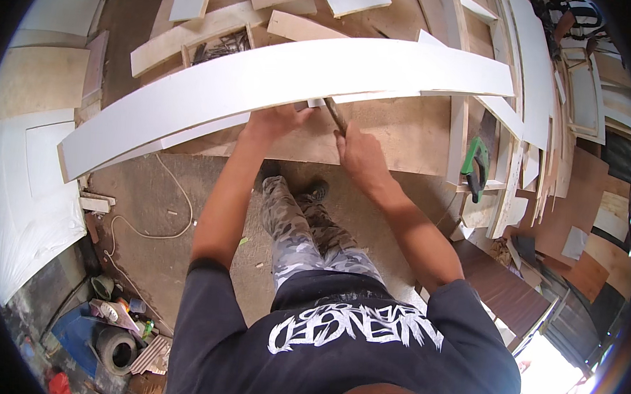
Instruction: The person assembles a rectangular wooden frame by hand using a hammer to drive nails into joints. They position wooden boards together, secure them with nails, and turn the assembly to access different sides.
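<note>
Right hand (362,157) held a wooden handle (336,117); left hand (272,121) was at the near edge of the long white board (286,67), over the bench (411,134) (its grip I could not tell). Work seemed underway; how much remained was unclear.

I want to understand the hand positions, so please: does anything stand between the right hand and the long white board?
Yes: a brown handle, held in the right hand, points across the gap toward the long white board. Whether they touch is unclear. Nothing else visible stands between.
</note>
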A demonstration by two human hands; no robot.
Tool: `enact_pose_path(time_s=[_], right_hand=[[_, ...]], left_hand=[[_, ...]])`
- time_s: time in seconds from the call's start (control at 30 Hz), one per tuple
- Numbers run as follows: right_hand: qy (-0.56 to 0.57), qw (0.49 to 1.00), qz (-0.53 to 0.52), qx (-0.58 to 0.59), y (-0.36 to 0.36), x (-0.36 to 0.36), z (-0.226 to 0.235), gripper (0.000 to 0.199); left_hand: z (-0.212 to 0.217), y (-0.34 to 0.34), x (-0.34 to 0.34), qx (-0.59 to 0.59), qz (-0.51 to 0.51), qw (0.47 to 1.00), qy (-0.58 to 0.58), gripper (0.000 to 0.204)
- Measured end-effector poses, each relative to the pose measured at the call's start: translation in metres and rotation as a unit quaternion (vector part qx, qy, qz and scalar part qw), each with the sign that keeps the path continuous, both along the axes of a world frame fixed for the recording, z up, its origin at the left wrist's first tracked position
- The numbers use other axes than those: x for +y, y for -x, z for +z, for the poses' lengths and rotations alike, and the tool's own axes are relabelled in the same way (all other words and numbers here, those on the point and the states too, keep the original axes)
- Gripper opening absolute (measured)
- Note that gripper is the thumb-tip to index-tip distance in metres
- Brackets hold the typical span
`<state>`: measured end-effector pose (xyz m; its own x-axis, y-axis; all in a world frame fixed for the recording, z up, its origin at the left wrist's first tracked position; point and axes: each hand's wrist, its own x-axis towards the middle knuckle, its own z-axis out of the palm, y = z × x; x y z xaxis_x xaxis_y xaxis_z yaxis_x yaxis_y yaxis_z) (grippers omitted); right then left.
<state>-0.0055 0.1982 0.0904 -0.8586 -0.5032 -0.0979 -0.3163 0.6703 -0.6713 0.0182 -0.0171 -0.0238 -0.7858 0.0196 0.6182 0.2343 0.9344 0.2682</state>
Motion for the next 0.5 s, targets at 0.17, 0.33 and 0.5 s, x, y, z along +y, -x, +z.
enact_pose_path(time_s=[0.17,0.33,0.5], right_hand=[[0.017,0.999,-0.030,-0.021,-0.004,0.003,0.007,0.027],[-0.035,0.999,0.004,-0.032,0.003,0.005,0.019,0.025],[-0.120,0.991,0.054,-0.029,-0.005,0.012,-0.017,0.023]], left_hand=[[0.000,-0.002,0.001,0.001,0.011,1.000,-0.002,0.106],[0.003,-0.002,0.003,-0.018,0.015,1.000,-0.007,0.103],[0.007,0.002,0.003,-0.035,-0.008,0.999,-0.001,0.099]])
